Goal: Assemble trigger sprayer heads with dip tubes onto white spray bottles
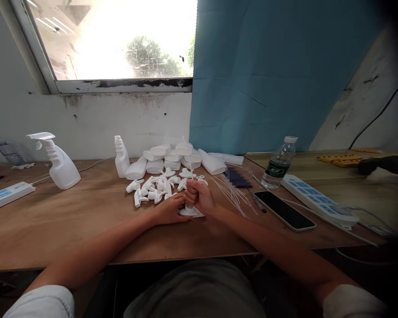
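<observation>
A white plastic trigger spray head (196, 213) lies on the brown wooden surface (99, 221) beneath the hands. The left hand (170, 209), partly curled, holds it from the left. Directly above, the right hand (200, 196) makes a fist around a thin white plastic tube (191, 171), its long axis nearly upright; the fist hides its lower end. Loose white tubes (236, 199) lie right of both hands, nearer the right.

sleeves (41, 304): short, white cloth
left hand (167, 210): thin silvery ring (181, 201)
front clothing (192, 291): dark grey, creased cloth
</observation>
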`<state>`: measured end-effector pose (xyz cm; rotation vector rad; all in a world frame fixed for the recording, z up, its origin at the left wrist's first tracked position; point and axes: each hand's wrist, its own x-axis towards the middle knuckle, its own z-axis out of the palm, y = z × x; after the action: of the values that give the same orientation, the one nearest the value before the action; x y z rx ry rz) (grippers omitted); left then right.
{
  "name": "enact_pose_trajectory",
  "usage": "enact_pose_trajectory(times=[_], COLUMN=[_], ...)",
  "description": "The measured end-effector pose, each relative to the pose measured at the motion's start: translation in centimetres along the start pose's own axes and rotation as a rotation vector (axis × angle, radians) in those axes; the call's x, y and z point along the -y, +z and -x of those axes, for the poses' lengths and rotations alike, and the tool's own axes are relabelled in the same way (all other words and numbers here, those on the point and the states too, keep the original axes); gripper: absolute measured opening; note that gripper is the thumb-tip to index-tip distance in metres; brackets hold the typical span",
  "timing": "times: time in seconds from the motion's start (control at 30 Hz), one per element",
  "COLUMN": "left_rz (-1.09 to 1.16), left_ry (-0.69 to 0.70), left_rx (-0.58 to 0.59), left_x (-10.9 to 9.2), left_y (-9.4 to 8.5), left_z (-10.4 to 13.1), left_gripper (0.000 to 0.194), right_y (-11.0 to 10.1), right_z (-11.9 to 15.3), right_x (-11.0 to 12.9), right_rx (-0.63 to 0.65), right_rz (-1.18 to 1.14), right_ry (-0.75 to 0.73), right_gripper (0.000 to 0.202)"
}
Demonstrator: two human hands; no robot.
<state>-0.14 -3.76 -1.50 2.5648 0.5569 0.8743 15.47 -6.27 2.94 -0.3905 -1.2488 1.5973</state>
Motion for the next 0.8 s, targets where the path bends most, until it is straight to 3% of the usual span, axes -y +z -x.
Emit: enact_pose_trajectory(times=[0.43,0.53,0.67,0.8], left_rz=[0.034,0.023,0.065,0.213], left_ry=[-0.020,-0.035,-0.184,-0.256], left_rx=[-0.031,-0.031,-0.130,-0.330], left_x=[-0.1,-0.5,-0.7,-0.4], left_y=[0.1,-0.1,-0.9,-2.0], left_z=[0.1,0.0,-0.3,-0.8], left_gripper=[0.031,0.029,0.032,0.035], right_y=[-0.1,-0.2,-0.9,-2.6], right_z=[-0.1,0.1,0.3,0.2], right_x=[-0.9,-0.2,2.3,3.7], right_rx=[-0.010,0.050,0.150,0.008], right_rz=[0.121,0.162,0.494,0.873], right_ry=[0.001,0.004,-0.122,-0.354], right_gripper=[0.054,0.053,0.029,0.048])
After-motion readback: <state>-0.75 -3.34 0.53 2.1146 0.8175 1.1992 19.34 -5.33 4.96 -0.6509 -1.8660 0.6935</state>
